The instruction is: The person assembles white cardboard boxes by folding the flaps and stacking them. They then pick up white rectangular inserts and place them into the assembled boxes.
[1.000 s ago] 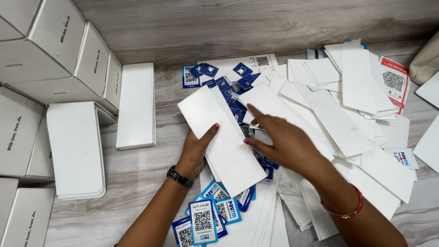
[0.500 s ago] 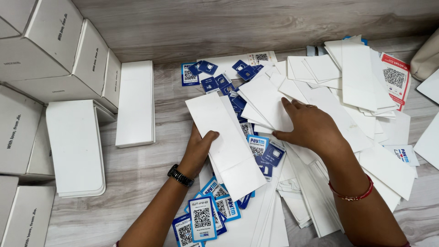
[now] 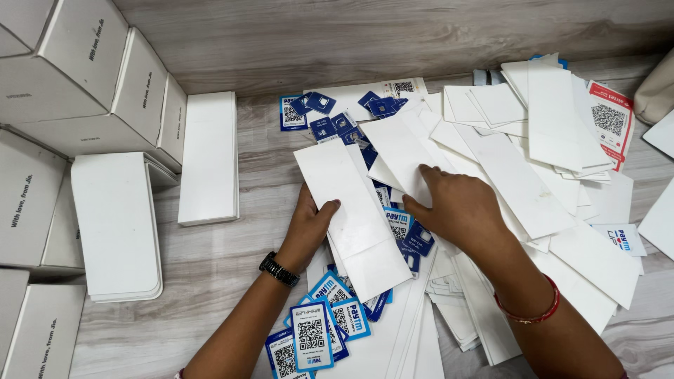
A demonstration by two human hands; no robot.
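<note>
Envelope [image 3: 354, 214], long and white, is gripped at its left edge by the left hand [image 3: 309, 228], thumb on top and fingers hidden beneath, so it is clamped and lifted slightly at centre frame, slanted from upper left to lower right, apparently to be kept apart from the heap. Right hand [image 3: 456, 207] is laid palm down just right of it, fingers spread flat and pressed on a second white envelope [image 3: 404, 158]; nothing is pinched there, the hand is open, seemingly to steady or slide the sheet. Blue coded cards [image 3: 411, 235] are seen between and under the two hands, more are fanned at lower centre [image 3: 312, 337], and small blue ones are scattered at upper centre [image 3: 330, 112]. A loose pile of white envelopes [image 3: 554, 133] is spread over the right half of the frame, overlapped with no order, with a red-edged card [image 3: 611, 123] at the far right. White boxes [image 3: 77, 77] are stacked at upper left, and flat white lids or trays [image 3: 116, 224] are laid at mid left, well apart from the hands. Everything is rested on a grey wood-grain surface [image 3: 232, 260]. A black watch [image 3: 279, 269] is worn on the left wrist, a red bangle [image 3: 528, 312] on the right.
</note>
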